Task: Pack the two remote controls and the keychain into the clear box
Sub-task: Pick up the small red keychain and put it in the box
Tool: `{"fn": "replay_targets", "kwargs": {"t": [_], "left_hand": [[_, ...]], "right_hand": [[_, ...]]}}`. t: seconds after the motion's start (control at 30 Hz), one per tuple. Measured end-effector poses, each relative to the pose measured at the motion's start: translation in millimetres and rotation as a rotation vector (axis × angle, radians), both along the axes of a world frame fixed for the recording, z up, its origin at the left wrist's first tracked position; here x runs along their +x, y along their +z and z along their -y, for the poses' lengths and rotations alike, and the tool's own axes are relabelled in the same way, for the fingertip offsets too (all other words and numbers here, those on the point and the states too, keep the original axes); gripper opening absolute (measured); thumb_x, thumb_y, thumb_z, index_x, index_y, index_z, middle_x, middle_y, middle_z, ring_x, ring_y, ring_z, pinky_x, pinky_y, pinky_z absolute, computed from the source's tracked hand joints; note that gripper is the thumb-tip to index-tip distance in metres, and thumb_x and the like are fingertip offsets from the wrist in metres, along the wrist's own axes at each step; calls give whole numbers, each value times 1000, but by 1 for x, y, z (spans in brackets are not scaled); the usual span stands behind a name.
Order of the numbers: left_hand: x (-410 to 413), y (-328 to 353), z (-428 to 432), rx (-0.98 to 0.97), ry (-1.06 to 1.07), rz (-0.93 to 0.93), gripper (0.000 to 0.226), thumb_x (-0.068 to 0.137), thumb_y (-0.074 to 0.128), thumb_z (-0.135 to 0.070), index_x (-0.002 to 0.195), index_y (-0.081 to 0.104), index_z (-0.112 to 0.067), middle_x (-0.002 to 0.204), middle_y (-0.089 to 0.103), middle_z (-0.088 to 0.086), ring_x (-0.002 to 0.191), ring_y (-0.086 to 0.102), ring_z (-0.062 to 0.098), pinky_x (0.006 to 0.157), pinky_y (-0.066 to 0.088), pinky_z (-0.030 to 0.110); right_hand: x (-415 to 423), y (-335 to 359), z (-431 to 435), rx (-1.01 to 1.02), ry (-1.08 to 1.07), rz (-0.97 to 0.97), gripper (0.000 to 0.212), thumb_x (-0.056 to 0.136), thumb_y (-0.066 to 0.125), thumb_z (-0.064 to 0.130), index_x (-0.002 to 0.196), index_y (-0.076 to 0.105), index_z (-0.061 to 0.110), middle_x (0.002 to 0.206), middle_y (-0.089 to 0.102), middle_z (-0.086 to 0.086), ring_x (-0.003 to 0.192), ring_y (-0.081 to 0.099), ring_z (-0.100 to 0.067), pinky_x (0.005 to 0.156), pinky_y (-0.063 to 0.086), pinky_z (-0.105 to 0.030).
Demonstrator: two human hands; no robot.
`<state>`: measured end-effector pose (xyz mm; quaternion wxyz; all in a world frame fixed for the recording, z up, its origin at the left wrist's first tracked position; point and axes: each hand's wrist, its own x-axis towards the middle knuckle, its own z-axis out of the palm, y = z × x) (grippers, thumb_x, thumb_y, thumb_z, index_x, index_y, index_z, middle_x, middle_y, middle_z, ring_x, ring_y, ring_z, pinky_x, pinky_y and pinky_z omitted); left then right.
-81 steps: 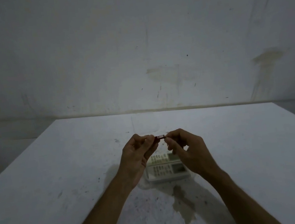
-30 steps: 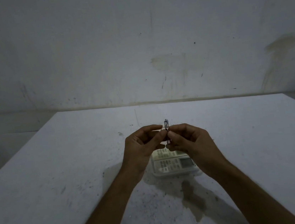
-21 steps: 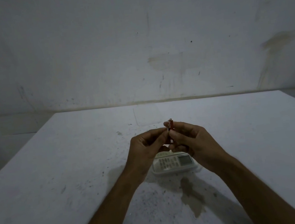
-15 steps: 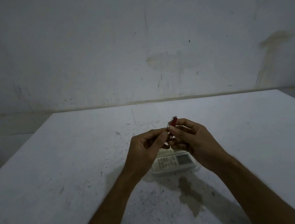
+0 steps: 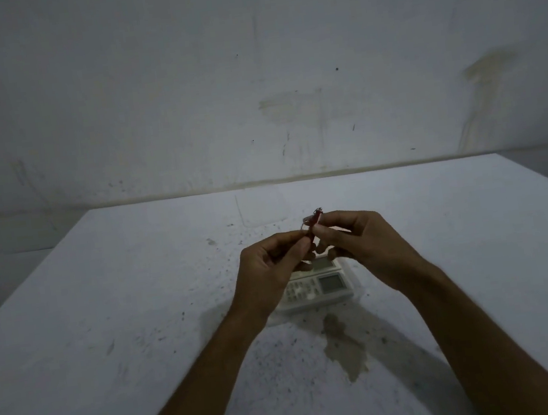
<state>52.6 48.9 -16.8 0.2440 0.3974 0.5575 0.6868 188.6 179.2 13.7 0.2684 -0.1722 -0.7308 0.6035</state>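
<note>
A: Between the two sets of fingertips, raised above the tabletop: the small red keychain with a thin metal ring (image 5: pixel 312 223). How is it held?

B: Pinched from both sides. The left hand (image 5: pixel 270 270) closes thumb and forefinger on its lower end; the right hand (image 5: pixel 363 244) nips it just beside them, with the ring end poking up past the fingers.

A: How will it handle?

B: Likely very light, the red body stiff, the ring and any links loose and free to swing. Judged best taken by the red body, not the ring, which looks too thin and smooth to grip surely.

A: Below the fingers?

B: Two white rectangular plastic remote controls (image 5: pixel 316 285) lying side by side, seemingly inside the shallow clear plastic box (image 5: pixel 312 306), whose walls are barely visible. Beyond, the scuffed white table (image 5: pixel 106 314).
</note>
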Motion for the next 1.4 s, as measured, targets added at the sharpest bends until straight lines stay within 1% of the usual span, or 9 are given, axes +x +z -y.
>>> {"fn": "replay_targets", "kwargs": {"t": [0.1,0.33,0.43,0.57,0.7,0.83,1.0,1.23,1.4], "left_hand": [[-1,1,1,-22,-30,20,22,93,69,-8,114,75,-3,95,80,12,87,78,24,77,62,31],[2,4,2,-111,-35,-172,20,91,73,-25,104,80,-12,89,81,-1,81,78,16,80,63,33],[-2,-6,1,-241,118,-625,43,86,62,-62,106,77,-27,98,76,-14,88,71,5,87,59,29],[-8,-24,-2,-383,48,-1109,85,72,58,-86,138,57,-32,146,57,-9,134,48,14,117,31,41],[-8,-40,-9,-548,-29,-1213,111,66,40,-98,153,37,-30,161,40,-3,149,32,19,124,15,44],[-13,-46,-13,-523,12,-1236,110,66,35,-99,149,42,-28,155,48,-2,145,39,21,122,18,44],[-14,-52,-16,-570,17,-1288,106,68,35,-99,150,41,-30,158,43,-5,148,34,19,123,14,44],[-16,-51,-17,-542,28,-1312,104,70,30,-98,148,45,-31,156,46,-5,147,36,19,123,17,45],[-17,-50,-16,-550,17,-1308,112,67,19,-100,148,47,-29,158,45,-4,148,35,19,124,18,47]], "right_hand": [[-1,-4,3,11,-13,-10,27,93,70,25,119,76,21,107,78,-9,90,72,-23,86,57,-44],[14,-5,3,60,32,-19,37,96,66,14,133,65,20,103,76,-10,98,73,-15,83,54,-21],[23,-4,-3,75,4,82,34,96,68,17,128,68,25,102,79,-3,102,74,-12,83,54,-18],[28,-14,-24,383,-171,462,27,94,71,30,120,70,35,104,77,12,102,69,-6,90,49,-30],[30,-22,-33,612,-97,611,27,92,73,31,119,70,33,100,75,17,98,63,3,92,43,-29],[26,-19,-38,722,-34,696,27,89,74,32,116,73,35,88,71,26,99,66,0,99,49,-35],[17,-11,-39,804,21,768,30,87,77,33,117,75,31,98,79,14,93,69,-3,98,54,-41],[5,-16,-33,909,-135,794,27,85,74,35,112,75,33,97,80,8,105,68,-19,104,47,-49],[6,-19,-34,971,-209,729,20,83,80,40,100,81,30,94,80,11,99,69,-14,101,50,-47]]}}
